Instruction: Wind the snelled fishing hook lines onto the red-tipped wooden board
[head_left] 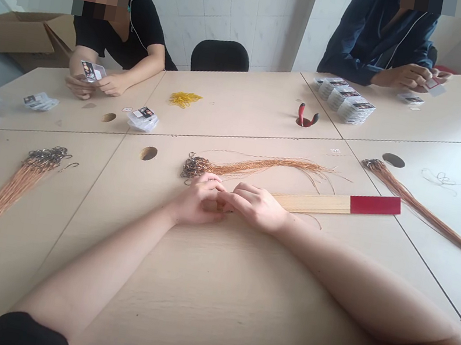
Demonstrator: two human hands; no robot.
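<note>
My left hand (199,201) and my right hand (257,207) meet at the middle of the table with fingers closed in a pinch. A bit of copper-coloured line (220,207) shows between them; its end is hidden by my fingers. Just beyond my left hand lies a cluster of dark fishing hooks (194,166), tied to a bundle of copper-coloured lines (267,167) stretching to the right. A flat pale wooden strip (318,203) with a dark red end (375,205) runs out from behind my right hand.
More hooked line bundles lie at left (10,191) and right (419,204). Red-handled pliers (306,116) stand in a table hole. Yellow rubber bands (184,99) and stacked clear packets (344,100) lie farther back. Two people sit opposite, one handling a card (92,72).
</note>
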